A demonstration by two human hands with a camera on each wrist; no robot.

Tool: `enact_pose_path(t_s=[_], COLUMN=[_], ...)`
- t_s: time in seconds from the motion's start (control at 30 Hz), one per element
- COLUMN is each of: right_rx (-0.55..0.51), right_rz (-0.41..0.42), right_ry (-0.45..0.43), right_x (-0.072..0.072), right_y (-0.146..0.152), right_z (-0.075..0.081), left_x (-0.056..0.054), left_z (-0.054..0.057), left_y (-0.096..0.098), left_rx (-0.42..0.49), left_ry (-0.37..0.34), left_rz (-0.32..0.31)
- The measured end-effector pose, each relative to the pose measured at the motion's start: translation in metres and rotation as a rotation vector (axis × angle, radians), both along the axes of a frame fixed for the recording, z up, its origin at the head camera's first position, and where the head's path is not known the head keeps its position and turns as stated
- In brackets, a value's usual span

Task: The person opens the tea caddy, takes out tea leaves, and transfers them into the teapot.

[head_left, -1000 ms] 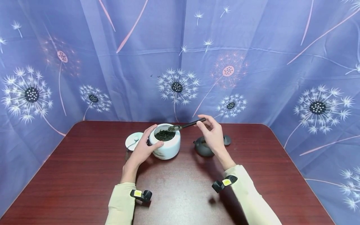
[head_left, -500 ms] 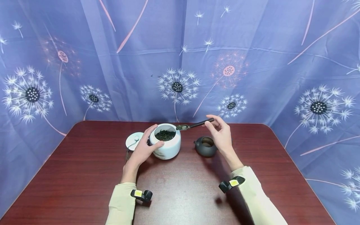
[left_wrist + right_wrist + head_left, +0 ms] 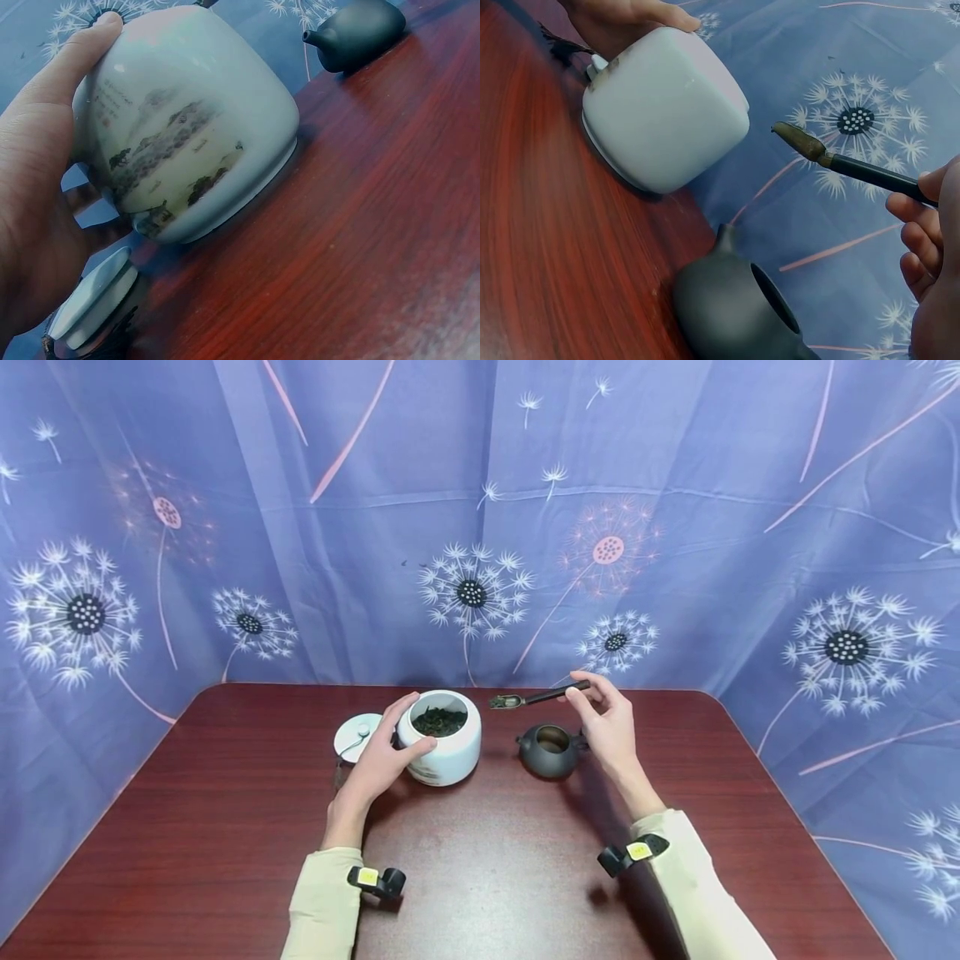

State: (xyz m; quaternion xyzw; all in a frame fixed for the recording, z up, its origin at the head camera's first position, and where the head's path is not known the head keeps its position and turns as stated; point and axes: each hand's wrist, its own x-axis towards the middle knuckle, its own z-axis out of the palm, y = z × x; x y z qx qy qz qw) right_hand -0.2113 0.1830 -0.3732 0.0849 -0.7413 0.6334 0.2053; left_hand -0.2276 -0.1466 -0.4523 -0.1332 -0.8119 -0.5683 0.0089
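At far left, the lid [image 3: 350, 732] lies on the worktop [image 3: 225, 793] just beside the left hand [image 3: 377, 763]; a careless pull back could snag its dark tassel [image 3: 116, 336] and drag it. The left hand's fingers curl round the white jar [image 3: 454, 762], upright with dark leaves [image 3: 438, 722] inside; a hard sideways push could tip it. Right of the jar, the scoop [image 3: 542, 696] hangs in the air, seeming to carry leaves; a twist or jolt could shed them. The teapot [image 3: 547, 763] stands upright nearby, its narrow mouth easily missed by falling bits. The right hand's [image 3: 611, 732] fingers pinch the handle near its end, so a slight wobble could swing the scoop widely.
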Motion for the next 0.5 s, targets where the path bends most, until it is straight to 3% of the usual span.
enact_pose_path(t_s=[0.27, 0.5], right_rx=[0.005, 0.011], right_rz=[-0.023, -0.062], right_ry=[-0.017, -0.024], right_x=[0.003, -0.010], right_y=[0.016, 0.043], right_z=[-0.003, -0.026], left_x=[0.000, 0.023], left_z=[0.001, 0.038], left_y=[0.000, 0.006], left_rx=[0.012, 0.014], left_ry=[-0.013, -0.031], left_rz=[-0.006, -0.018])
